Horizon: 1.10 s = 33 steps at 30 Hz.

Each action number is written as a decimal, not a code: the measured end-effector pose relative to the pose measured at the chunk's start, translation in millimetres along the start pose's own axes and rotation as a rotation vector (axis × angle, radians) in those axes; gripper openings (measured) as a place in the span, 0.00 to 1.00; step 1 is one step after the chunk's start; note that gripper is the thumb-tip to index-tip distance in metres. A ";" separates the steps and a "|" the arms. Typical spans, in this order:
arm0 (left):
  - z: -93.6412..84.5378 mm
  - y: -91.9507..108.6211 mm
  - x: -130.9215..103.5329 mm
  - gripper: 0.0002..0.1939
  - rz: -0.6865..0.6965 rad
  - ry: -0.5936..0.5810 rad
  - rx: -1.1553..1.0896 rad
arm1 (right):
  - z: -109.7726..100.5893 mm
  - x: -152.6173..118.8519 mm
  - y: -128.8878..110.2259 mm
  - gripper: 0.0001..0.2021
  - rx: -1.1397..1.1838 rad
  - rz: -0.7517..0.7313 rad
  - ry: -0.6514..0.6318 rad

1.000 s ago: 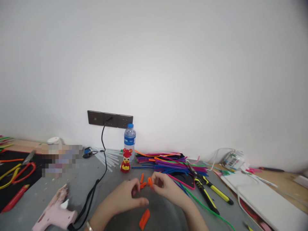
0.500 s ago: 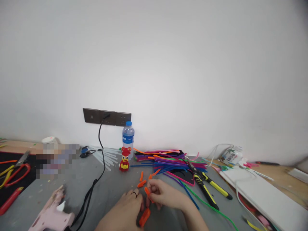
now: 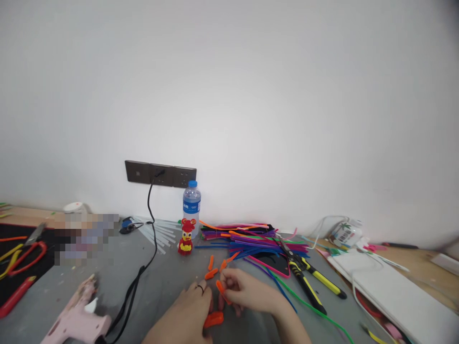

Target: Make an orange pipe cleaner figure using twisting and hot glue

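My right hand pinches a small orange pipe-cleaner piece between thumb and fingers. Close against it on the left, my left hand, with a dark ring on one finger, is closed on a larger orange pipe-cleaner piece; its thumb is mostly hidden. Just beyond the hands, a short orange piece and a folded orange piece lie on the grey table mat. Another orange piece lies beyond my right fingers. A red and yellow figure stands further back.
A water bottle stands behind the figure. Pipe cleaners are heaped at the back, with a phone and yellow-black pliers nearby. At left lie a pink glue gun, its black cord and red-handled scissors.
The larger orange piece at my left hand has turned from steeply slanted to nearly level. My right hand keeps its pinch almost in place.
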<state>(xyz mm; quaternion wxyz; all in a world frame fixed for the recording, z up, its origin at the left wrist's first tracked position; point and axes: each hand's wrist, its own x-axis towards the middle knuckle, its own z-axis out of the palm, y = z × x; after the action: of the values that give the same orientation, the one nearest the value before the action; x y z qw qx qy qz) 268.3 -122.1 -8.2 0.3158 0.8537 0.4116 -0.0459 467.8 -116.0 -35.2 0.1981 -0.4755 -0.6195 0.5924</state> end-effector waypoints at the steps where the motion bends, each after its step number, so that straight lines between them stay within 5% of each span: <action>1: 0.5 1.2 0.0 0.22 -0.007 0.008 0.023 | -0.3 -0.2 0.4 0.07 0.002 0.006 -0.005; 17: 17.8 -1.8 20.5 0.26 -0.107 0.020 0.054 | 1.7 -3.5 -4.1 0.06 0.037 0.043 -0.030; 33: 4.0 1.4 3.8 0.18 -0.009 0.074 0.040 | 1.9 -4.3 -7.0 0.06 0.070 0.037 -0.059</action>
<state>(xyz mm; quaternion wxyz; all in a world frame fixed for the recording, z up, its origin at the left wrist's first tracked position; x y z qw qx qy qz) 272.6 -122.5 -11.9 0.2832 0.8589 0.4260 -0.0241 465.8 -119.5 -27.8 0.1854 -0.4618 -0.5950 0.6312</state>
